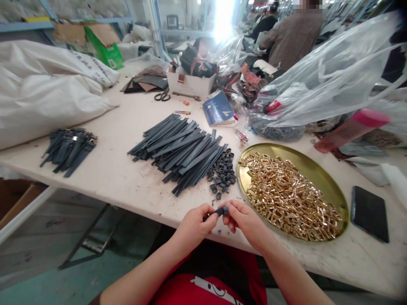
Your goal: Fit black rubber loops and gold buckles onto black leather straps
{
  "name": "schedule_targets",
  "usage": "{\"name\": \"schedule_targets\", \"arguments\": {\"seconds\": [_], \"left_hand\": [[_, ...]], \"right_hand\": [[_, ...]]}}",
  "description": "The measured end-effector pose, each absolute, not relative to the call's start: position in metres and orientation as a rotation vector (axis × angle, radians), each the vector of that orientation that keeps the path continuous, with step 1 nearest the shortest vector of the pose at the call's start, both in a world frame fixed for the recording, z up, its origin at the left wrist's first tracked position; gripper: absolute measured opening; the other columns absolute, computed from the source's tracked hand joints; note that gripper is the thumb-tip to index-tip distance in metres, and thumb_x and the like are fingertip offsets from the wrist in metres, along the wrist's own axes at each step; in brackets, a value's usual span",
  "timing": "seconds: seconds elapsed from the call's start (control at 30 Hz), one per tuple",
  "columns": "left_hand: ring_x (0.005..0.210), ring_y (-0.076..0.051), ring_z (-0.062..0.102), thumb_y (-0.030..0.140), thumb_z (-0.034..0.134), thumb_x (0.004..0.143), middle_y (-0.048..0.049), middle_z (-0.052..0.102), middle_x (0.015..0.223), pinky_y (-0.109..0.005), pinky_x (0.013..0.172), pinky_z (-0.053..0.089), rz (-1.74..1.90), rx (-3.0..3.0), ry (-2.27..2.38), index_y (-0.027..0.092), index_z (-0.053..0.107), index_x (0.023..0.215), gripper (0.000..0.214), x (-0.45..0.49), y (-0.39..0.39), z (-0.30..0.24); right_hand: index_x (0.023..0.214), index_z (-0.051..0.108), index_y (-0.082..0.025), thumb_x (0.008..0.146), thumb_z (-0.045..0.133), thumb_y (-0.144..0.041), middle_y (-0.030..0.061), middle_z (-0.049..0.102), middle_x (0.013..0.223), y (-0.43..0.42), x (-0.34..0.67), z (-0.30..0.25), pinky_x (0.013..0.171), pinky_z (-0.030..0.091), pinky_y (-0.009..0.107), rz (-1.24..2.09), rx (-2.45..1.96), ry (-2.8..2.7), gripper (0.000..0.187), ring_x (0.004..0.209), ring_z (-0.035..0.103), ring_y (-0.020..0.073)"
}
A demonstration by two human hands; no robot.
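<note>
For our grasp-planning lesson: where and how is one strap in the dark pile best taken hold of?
Pinch a free end jutting from the strap pile at its near edge, coming from the front of the table; the middles overlap. The left hand and right hand both pinch a small black piece.

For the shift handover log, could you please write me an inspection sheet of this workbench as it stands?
Surface: pale table, scuffed, with a few dark specks.
Job's things: small black piece; pile of dark straps; black loops; gold buckles heaped in a brass tray.
Clutter: phone, scissors, blue booklet, pink bottle, second strap bundle.
Grippers: left hand and right hand both pinch the small black piece at the table edge.
Cables: nothing seen.
Surroundings: white sacks, clear plastic bags, a person beyond, back turned.
</note>
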State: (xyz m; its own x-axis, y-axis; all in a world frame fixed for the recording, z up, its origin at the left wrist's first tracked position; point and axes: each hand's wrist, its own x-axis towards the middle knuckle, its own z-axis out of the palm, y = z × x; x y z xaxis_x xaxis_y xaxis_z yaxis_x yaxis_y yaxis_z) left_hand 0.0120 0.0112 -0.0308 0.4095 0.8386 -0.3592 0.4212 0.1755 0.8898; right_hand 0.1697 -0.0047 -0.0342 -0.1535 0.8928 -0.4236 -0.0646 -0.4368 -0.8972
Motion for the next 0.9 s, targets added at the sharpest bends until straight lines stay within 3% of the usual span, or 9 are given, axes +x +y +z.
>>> {"name": "schedule_targets", "arguments": {"seconds": [0.17, 0.37, 0.6, 0.7, 0.8, 0.9], "left_hand": [[0.046, -0.008, 0.041, 0.034, 0.042, 0.079, 0.0066, 0.045, 0.051, -0.019, 0.044, 0.029, 0.313, 1.522, 1.178, 0.017, 0.054, 0.072, 0.021, 0.01, 0.005, -0.022], [0.046, -0.008, 0.044, 0.036, 0.042, 0.079, 0.0056, 0.048, 0.052, -0.019, 0.044, 0.03, 0.252, 1.565, 1.121, 0.017, 0.054, 0.072, 0.024, 0.012, -0.004, -0.012], [0.058, -0.009, 0.05, 0.017, 0.04, 0.077, 0.0051, 0.056, 0.066, -0.02, 0.057, 0.038, 0.468, 1.541, 1.058, 0.019, 0.045, 0.099, 0.023, 0.006, -0.018, -0.008], [0.056, -0.01, 0.05, 0.021, 0.039, 0.079, 0.0052, 0.056, 0.064, -0.021, 0.055, 0.038, 0.486, 1.526, 1.1, 0.018, 0.043, 0.098, 0.019, 0.001, -0.021, -0.009], [0.056, -0.01, 0.05, 0.026, 0.041, 0.08, 0.0056, 0.055, 0.063, -0.022, 0.056, 0.037, 0.475, 1.545, 1.162, 0.019, 0.043, 0.098, 0.019, -0.002, -0.022, -0.009], [0.055, -0.012, 0.049, 0.034, 0.047, 0.078, 0.0058, 0.053, 0.06, -0.022, 0.052, 0.033, 0.425, 1.638, 1.27, 0.019, 0.047, 0.094, 0.021, -0.003, -0.021, -0.009]], "right_hand": [[0.09, 0.059, -0.015, 0.076, 0.052, -0.05, -0.0015, 0.055, 0.06, -0.02, 0.171, -0.037, 0.047, 0.036, 0.023, 1.565, -1.373, -1.094, 0.038, 0.048, 0.045, 0.0085], [0.077, 0.059, -0.016, 0.073, 0.061, -0.04, -0.0047, 0.049, 0.057, -0.034, 0.169, -0.035, 0.046, 0.031, 0.021, 1.572, -1.306, -1.128, 0.024, 0.049, 0.039, 0.0071], [0.074, 0.055, -0.017, 0.072, 0.061, -0.045, -0.0074, 0.042, 0.05, -0.046, 0.158, -0.034, 0.046, 0.027, 0.021, 1.498, -1.283, -0.908, 0.029, 0.046, 0.033, 0.0065], [0.077, 0.056, -0.017, 0.071, 0.061, -0.049, -0.0063, 0.044, 0.051, -0.051, 0.152, -0.034, 0.046, 0.028, 0.021, 1.527, -1.252, -0.911, 0.033, 0.046, 0.036, 0.0072], [0.081, 0.059, -0.015, 0.08, 0.044, -0.056, -0.0009, 0.053, 0.059, -0.054, 0.15, -0.034, 0.049, 0.035, 0.023, 1.553, -1.177, -0.854, 0.044, 0.051, 0.045, 0.0096], [0.084, 0.058, -0.017, 0.079, 0.051, -0.05, -0.0031, 0.052, 0.057, -0.055, 0.151, -0.033, 0.049, 0.034, 0.022, 1.646, -1.165, -0.766, 0.035, 0.049, 0.044, 0.0083]]}}
